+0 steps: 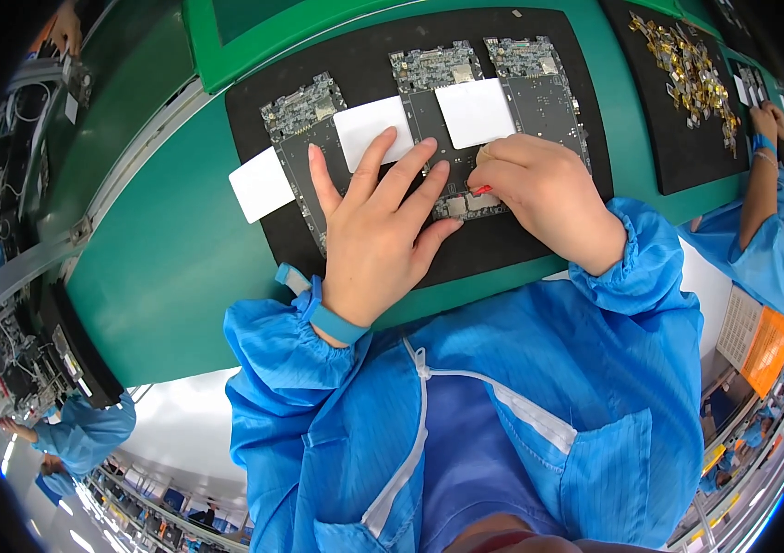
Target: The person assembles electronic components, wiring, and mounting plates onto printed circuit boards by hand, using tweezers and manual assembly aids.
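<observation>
Three dark circuit boards lie side by side on a black mat: a left board (302, 103), a middle board (436, 66) and a right board (544, 97). My left hand (375, 226) rests palm down with fingers spread, over the left and middle boards. At the near end of the middle board, by its silver shields, my right hand (553, 189) is closed in a pinch. A small red piece (481, 190) shows at its fingertips; its kind is unclear. Three white cards lie at the boards: a left card (261, 184), a middle card (371, 129) and a right card (475, 112).
The black mat (246, 129) lies on a green table (157, 276), with a green raised frame (209, 46) beyond it. Rightward, another dark mat bears a heap of small gold-coloured parts (682, 74). A co-worker's hand (768, 124) is at the far right.
</observation>
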A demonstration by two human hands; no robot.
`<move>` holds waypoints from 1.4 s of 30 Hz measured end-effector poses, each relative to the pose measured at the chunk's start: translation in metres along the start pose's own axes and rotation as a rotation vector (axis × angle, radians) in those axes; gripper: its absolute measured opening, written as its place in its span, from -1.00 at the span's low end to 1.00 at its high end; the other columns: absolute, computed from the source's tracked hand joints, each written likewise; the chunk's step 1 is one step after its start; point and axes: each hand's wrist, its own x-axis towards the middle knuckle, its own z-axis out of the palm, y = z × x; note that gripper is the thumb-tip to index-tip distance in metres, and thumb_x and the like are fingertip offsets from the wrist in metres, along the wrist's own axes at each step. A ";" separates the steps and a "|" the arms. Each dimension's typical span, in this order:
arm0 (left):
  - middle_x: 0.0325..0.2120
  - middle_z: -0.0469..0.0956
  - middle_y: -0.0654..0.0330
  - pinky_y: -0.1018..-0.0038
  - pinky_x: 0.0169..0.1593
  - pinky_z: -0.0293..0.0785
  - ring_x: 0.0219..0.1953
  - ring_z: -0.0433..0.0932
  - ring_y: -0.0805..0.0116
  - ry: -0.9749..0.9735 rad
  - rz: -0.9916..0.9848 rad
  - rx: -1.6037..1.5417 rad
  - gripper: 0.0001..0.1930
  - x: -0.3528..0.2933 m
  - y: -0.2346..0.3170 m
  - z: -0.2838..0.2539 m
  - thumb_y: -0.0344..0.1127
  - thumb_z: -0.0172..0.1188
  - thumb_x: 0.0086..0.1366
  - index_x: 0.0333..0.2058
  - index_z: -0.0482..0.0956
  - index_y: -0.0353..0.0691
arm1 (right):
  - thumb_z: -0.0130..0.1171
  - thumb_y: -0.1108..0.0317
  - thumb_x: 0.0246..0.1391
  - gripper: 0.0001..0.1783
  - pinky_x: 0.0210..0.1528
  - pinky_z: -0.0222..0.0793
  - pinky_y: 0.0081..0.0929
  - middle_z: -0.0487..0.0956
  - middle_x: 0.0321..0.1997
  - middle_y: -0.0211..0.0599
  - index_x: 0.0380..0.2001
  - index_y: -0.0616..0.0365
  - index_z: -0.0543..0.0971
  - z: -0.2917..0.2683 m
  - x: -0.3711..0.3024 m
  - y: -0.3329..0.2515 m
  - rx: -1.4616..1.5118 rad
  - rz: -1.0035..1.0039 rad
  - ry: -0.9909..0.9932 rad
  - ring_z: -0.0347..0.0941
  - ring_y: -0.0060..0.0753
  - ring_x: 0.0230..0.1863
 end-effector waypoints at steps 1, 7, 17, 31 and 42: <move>0.13 0.45 0.32 -0.24 0.31 -0.36 0.26 0.28 0.12 0.005 0.001 -0.002 -0.51 0.001 0.000 0.000 -0.15 0.42 -0.01 -0.04 0.62 -0.08 | 0.15 0.46 -0.09 -0.93 -0.31 0.43 -0.28 0.49 -0.42 -0.29 -0.44 0.14 0.55 -0.001 0.000 -0.001 -0.004 0.007 -0.008 0.49 -0.15 -0.31; 0.14 0.43 0.25 -0.23 0.33 -0.35 0.27 0.27 0.11 -0.006 0.003 -0.013 -0.52 0.000 0.002 0.000 -0.17 0.42 0.00 -0.05 0.62 -0.11 | 0.09 0.47 0.09 -0.86 -0.26 0.40 -0.21 0.48 -0.38 -0.15 -0.26 0.21 0.45 -0.029 -0.002 -0.015 0.083 0.228 -0.050 0.47 -0.02 -0.28; 0.15 0.44 0.19 -0.20 0.36 -0.31 0.25 0.34 0.15 0.027 0.037 -0.059 -0.50 0.002 0.003 0.006 -0.18 0.42 0.01 -0.06 0.60 -0.21 | 0.13 0.46 -0.08 -0.88 -0.16 0.38 -0.28 0.46 -0.32 -0.20 -0.41 0.20 0.44 -0.024 0.002 -0.004 -0.131 -0.028 -0.128 0.43 -0.08 -0.22; 0.18 0.39 0.14 -0.14 0.37 -0.26 0.25 0.32 0.14 -0.015 0.003 -0.005 -0.45 0.001 0.010 0.005 -0.19 0.37 0.06 0.05 0.52 -0.22 | 0.16 0.50 0.00 -0.78 -0.07 0.40 -0.32 0.51 -0.24 -0.18 -0.22 0.20 0.53 -0.043 -0.005 0.029 -0.012 0.058 -0.022 0.46 -0.13 -0.15; 0.18 0.37 0.17 -0.31 0.31 -0.27 0.30 0.23 0.10 0.046 0.014 0.071 -0.51 0.001 0.010 -0.001 -0.11 0.37 0.08 -0.03 0.56 -0.18 | 0.38 0.19 -0.09 -0.64 -0.19 0.47 -0.33 0.65 -0.33 -0.13 -0.24 0.17 0.65 -0.127 -0.056 0.208 -0.293 0.894 0.484 0.59 -0.16 -0.28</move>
